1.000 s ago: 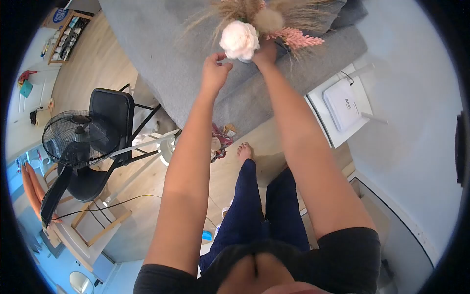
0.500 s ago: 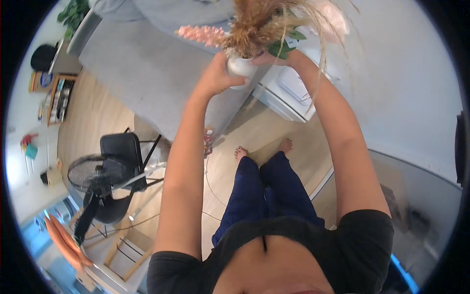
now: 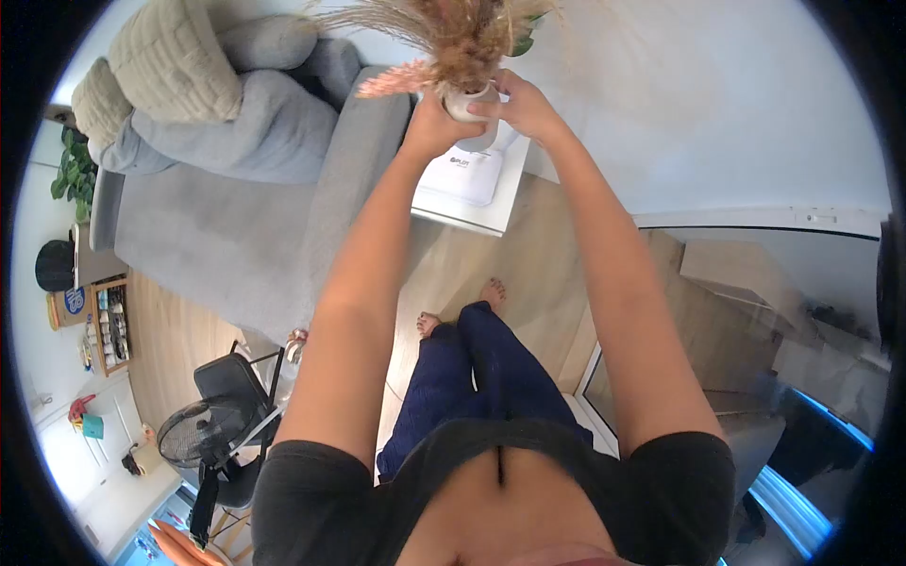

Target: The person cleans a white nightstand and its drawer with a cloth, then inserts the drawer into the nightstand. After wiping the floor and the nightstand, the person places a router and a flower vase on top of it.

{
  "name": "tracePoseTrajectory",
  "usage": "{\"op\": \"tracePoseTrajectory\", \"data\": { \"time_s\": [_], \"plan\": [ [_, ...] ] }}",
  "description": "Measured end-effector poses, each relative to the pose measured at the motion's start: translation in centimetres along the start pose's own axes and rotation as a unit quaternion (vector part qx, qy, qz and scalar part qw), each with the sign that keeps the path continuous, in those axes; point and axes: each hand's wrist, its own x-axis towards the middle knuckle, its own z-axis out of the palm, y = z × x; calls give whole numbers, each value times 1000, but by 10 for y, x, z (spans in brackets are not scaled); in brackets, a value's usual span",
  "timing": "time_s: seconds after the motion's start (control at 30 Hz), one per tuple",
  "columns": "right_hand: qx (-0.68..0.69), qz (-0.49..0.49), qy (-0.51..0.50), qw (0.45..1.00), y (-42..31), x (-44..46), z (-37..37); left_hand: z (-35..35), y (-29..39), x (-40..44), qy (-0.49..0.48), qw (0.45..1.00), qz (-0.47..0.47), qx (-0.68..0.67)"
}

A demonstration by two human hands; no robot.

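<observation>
A white and grey vase (image 3: 481, 139) is held up in front of me at arm's length. My left hand (image 3: 438, 128) wraps round its left side, and my right hand (image 3: 525, 106) grips it from the right near the neck. Dried pampas-like plumes (image 3: 467, 42) rise from its mouth, with a pink flower spike (image 3: 394, 79) leaning left and a green leaf (image 3: 525, 38) on the right. Below the vase stands a white side table (image 3: 455, 222), on which lies a flat white item (image 3: 469, 179) with dark lettering. Whether the vase touches the table I cannot tell.
A grey sofa (image 3: 212, 222) with cushions (image 3: 175, 58) is on the left, its arm beside the side table. Further down are a black fan (image 3: 203, 431) and a black chair (image 3: 229, 382). A glass door (image 3: 661, 349) borders the right side.
My view has swung to the right, bringing the sofa cushions and more of the side table into sight. The vase, still in both hands, is now over the side table.
</observation>
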Motion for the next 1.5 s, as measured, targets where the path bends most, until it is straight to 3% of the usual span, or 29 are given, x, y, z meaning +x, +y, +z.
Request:
{"op": "tracePoseTrajectory", "data": {
  "time_s": [0.03, 0.1, 0.13, 0.17, 0.23, 0.27, 0.3, 0.4, 0.43, 0.5, 0.53, 0.6, 0.8, 0.83, 0.93, 1.0, 1.07, 1.13, 1.27, 1.33, 1.43, 1.5],
  "plan": [
    [0, 0, 5, 1000, 10, 5, -7, 8, -9, 13, -4, 1000, 3, -1],
    [-2, 0, 31, 1000, 29, 9, -13, 18, -29, 28, -153, 987, -39, -41],
    [-2, 4, 35, 999, 35, 8, -14, 19, -36, 39, -222, 970, -100, 9],
    [-37, 32, 53, 997, 40, 7, -13, 22, -42, 44, -227, 969, -101, 6],
    [-68, 64, 74, 993, 57, 13, -1, 30, -77, 51, -146, 940, 93, 293],
    [-111, 62, 116, 985, 68, 17, 15, 31, -91, 49, -51, 966, 122, 224],
    [-155, 60, 158, 973, 76, 22, 26, 29, -89, 47, -54, 965, 124, 225],
    [-75, 117, 182, 973, 73, 25, 47, 21, -82, 40, -118, 940, -186, 261],
    [-79, 150, 207, 964, 91, 35, 59, 21, -98, 40, -121, 940, -182, 261],
    [-83, 189, 237, 949, 113, 46, 80, 25, -120, 33, -100, 971, -170, 134],
    [-105, 143, 277, 944, 118, 46, 88, 26, -119, 34, -121, 948, -254, 147],
    [-190, 64, 340, 919, 142, 57, 109, 31, -159, 34, -129, 954, -253, 95],
    [-44, 132, 276, 951, 172, 65, 128, 33, -205, 31, -177, 947, -269, 12],
    [-44, 136, 278, 950, 183, 67, 134, 34, -208, 30, -197, 941, -276, 12],
    [-227, 119, 352, 900, 209, 75, 144, 44, -229, 28, -207, 943, -260, -1],
    [-137, 159, 276, 938, 225, 77, 142, 52, -244, 31, -225, 939, -261, 4],
    [-157, 186, 304, 921, 238, 85, 149, 58, -254, 30, -240, 935, -262, 6],
    [-177, 211, 330, 903, 236, 83, 151, 58, -247, 29, -225, 933, -277, -48],
    [-116, 170, 357, 911, 227, 83, 143, 64, -256, 31, -246, 937, -249, -13],
    [-81, 174, 344, 919, 236, 89, 141, 69, -257, 29, -171, 957, -213, -103],
    [-188, 128, 387, 894, 246, 97, 151, 68, -251, 30, -173, 951, -236, -101],
    [-103, 144, 393, 902, 251, 95, 149, 64, -244, 29, -177, 948, -255, -75]
  ]
}}
